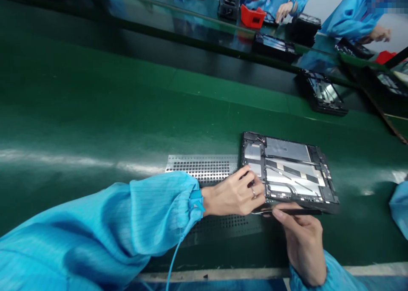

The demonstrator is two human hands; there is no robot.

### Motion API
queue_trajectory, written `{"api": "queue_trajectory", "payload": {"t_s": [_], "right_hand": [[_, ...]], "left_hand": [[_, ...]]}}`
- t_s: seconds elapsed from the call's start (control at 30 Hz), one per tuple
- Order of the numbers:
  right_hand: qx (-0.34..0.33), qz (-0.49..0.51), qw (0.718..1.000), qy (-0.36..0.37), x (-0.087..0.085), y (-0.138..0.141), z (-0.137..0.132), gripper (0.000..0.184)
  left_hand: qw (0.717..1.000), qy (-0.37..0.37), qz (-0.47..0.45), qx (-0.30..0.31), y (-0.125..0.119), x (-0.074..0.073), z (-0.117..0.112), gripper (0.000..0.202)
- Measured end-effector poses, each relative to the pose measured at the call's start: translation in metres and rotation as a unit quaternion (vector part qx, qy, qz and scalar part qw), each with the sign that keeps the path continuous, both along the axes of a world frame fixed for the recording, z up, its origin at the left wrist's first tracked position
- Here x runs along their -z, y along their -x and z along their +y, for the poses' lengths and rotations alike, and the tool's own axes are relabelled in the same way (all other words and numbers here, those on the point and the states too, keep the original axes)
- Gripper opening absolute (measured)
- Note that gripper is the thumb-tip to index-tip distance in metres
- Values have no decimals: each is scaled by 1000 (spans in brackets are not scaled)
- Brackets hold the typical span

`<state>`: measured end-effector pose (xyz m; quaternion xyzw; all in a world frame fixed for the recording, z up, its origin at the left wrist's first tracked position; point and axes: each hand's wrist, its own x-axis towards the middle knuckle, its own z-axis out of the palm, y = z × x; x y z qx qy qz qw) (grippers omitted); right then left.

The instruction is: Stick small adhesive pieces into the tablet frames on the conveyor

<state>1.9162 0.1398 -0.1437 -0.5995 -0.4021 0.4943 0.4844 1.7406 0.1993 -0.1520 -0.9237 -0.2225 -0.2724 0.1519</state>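
An opened tablet housing (288,165), with silver panels and dark strips inside, lies on the green worktop on top of other dark flat parts. My left hand (239,193) is at its lower left corner, fingers bent and closed; anything small between the fingertips is hidden. Under my left wrist is a clear sheet (204,168) with rows of small black squares. In front of the housing's near edge is my right hand (301,235), closed on a thin dark tool with a bright pointed tip, which looks like tweezers (259,213).
Another open tablet housing (323,91) sits farther back on the right. Across a raised ledge, people in blue sleeves work near a red bin (253,17), a black tape dispenser (230,2) and a dark stack of housings (304,27). A blue sleeve (400,208) shows at the right edge.
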Motion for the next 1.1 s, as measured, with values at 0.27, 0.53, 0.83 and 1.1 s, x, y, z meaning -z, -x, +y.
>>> {"api": "queue_trajectory", "payload": {"t_s": [0.27,0.53,0.83,1.1], "right_hand": [[56,-30,979,-192,-50,-14,16,6],[111,-81,923,-360,-65,-11,31,6],[87,-60,928,-357,-63,-12,35,8],[91,-81,905,-408,-68,-7,37,13]], "left_hand": [[999,-18,-30,-32,4,-24,2,30],[993,72,-69,-67,24,-80,-9,31],[990,94,-65,-76,26,-77,-13,37],[990,104,-67,-70,26,-81,-10,36]]}}
